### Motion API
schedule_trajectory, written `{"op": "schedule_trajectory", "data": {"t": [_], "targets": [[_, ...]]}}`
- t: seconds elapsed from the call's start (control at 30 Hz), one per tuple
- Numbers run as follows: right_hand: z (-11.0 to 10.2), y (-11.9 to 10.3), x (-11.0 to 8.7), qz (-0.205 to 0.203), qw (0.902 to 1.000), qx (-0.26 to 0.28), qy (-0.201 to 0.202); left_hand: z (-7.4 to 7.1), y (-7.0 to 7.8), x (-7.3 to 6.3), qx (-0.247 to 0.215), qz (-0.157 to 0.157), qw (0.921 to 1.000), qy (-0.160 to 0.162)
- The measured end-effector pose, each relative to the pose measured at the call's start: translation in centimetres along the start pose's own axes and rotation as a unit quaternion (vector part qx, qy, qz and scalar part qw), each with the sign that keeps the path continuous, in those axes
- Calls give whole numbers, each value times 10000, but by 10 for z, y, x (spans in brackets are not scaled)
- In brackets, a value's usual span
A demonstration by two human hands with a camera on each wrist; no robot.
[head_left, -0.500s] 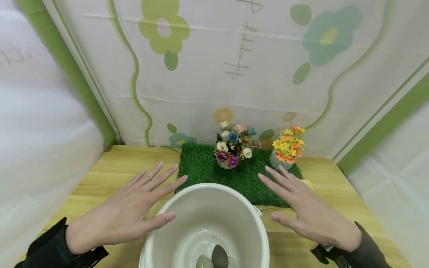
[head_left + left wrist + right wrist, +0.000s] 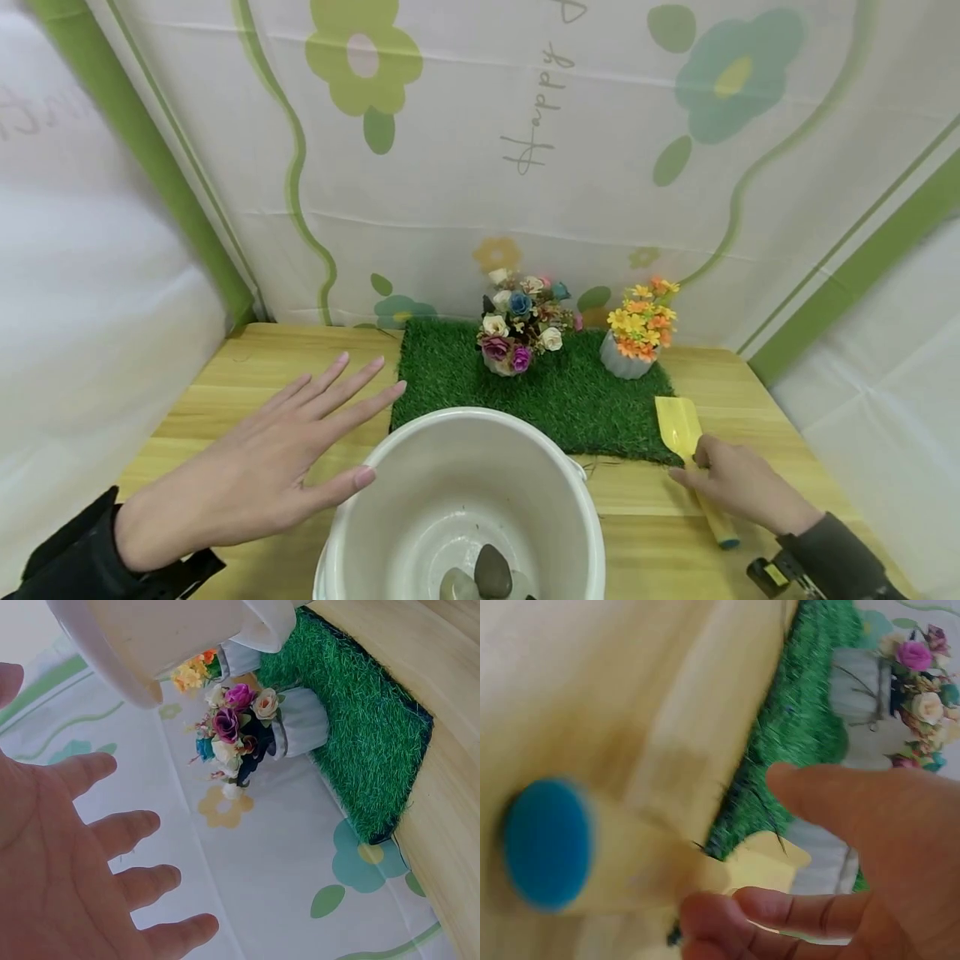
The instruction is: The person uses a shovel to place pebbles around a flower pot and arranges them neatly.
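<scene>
Keep the work low over the wooden table (image 2: 270,350), well away from the white bucket (image 2: 517,483). Mind the green grass mat (image 2: 525,417), and spare the pot of orange and yellow flowers (image 2: 641,329) near its right end. Find the yellow shovel (image 2: 679,427) right of the bucket, with blade over the mat's corner and handle (image 2: 717,518) over bare wood. Leave the left hand (image 2: 292,454) out of it, spread wide by the bucket's rim and holding nothing. Bring the right hand (image 2: 738,487) in snugly: thumb and fingers parted about the handle, not yet clamped, contact too blurred to tell. Best to wrap fingers beneath, press thumb on top, then lift gently. Ignore the stones (image 2: 492,571) inside the bucket. Keep the blue end (image 2: 549,844) clear of the cuff
</scene>
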State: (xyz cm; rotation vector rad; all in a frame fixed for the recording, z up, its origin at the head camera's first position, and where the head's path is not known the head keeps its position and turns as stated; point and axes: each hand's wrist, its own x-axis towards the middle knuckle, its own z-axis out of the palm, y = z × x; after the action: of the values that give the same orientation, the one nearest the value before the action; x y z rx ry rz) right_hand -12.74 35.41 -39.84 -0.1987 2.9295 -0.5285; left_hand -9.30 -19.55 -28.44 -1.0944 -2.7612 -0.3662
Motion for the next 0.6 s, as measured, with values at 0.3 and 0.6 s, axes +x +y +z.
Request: {"op": "schedule_trajectory", "data": {"t": [0.3,0.6], "targets": [[14,8,6,468,9988,85,-113,-2,-3,0,-57,57,10000,2],[5,17,5,468,9956,812,-45,-7,-6,0,-130,410,9991,16]]}}
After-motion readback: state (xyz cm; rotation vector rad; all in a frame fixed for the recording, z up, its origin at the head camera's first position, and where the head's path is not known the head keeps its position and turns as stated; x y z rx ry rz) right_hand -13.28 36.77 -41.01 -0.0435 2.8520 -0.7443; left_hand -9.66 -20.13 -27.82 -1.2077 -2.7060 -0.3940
